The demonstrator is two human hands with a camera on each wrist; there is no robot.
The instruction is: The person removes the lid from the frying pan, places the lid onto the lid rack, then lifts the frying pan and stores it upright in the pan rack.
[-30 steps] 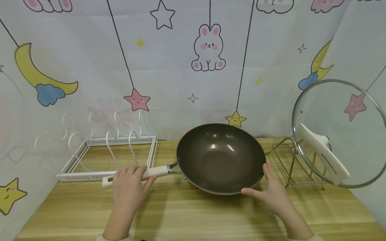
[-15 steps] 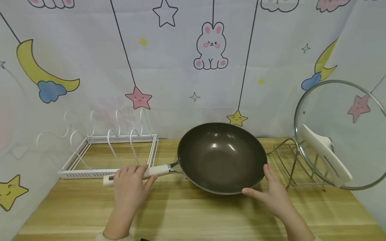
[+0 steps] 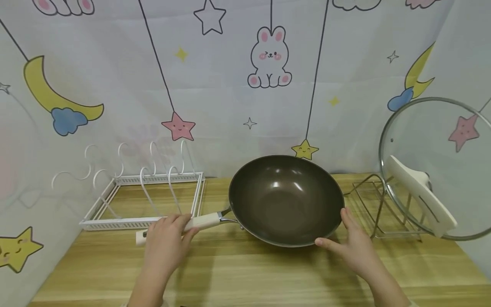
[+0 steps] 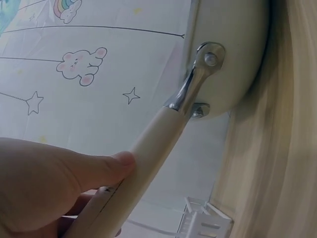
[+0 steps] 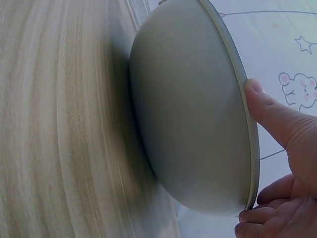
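Observation:
A wok (image 3: 285, 200), dark brown inside and pale outside, stands mid-table with its bowl tilted toward me. Its cream handle (image 3: 207, 220) points left, and my left hand (image 3: 165, 243) grips it. The left wrist view shows my thumb lying along the handle (image 4: 153, 144), below the shiny metal bracket. On the bowl's right side, my right hand (image 3: 356, 247) holds the rim, thumb at the near edge and fingers farther round. In the right wrist view the thumb and bent fingertips meet the rim, while the pale underside (image 5: 188, 109) sits close over the wood.
A white rack (image 3: 142, 222) with curved hooks stands left, just behind the handle. To the right, a wire stand (image 3: 377, 209) carries a large glass lid (image 3: 406, 123) with a cream handle (image 3: 422, 200). A printed cloth (image 3: 218, 85) hangs close behind the wooden table (image 3: 261, 277).
The head view has shifted slightly, so the scene sits a little farther right in it. Both hands keep the same places on the wok.

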